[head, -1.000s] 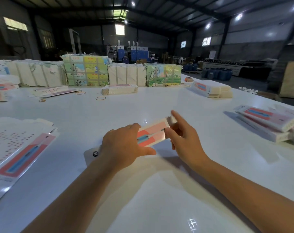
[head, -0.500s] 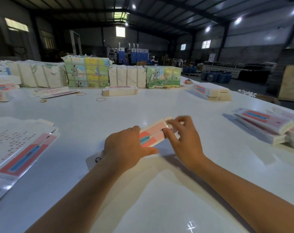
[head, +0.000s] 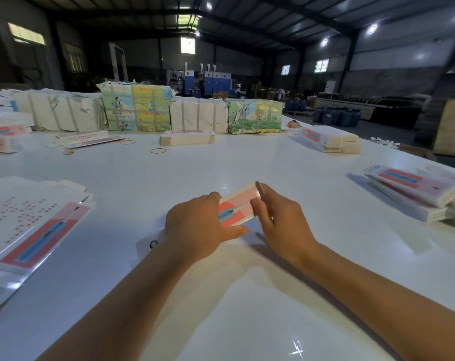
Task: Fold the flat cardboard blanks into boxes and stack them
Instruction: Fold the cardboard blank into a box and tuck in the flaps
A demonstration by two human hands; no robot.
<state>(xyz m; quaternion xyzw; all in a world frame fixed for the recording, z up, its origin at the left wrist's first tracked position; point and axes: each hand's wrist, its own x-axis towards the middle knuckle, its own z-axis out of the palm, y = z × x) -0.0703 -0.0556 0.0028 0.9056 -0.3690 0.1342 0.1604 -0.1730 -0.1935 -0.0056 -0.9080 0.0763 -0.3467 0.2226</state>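
Right hand (head: pixel 281 222) curled tighter, pinching glossy pink box (head: pixel 236 207) end | left hand (head: pixel 197 227) grips middle

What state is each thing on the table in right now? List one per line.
Box: partly folded, held by both hands on the table.
Left hand: grips the box.
Right hand: pinches the box's far end.
Blanks: flat, unfolded.
Finished boxes: folded, stacked.
Bundles: strapped.
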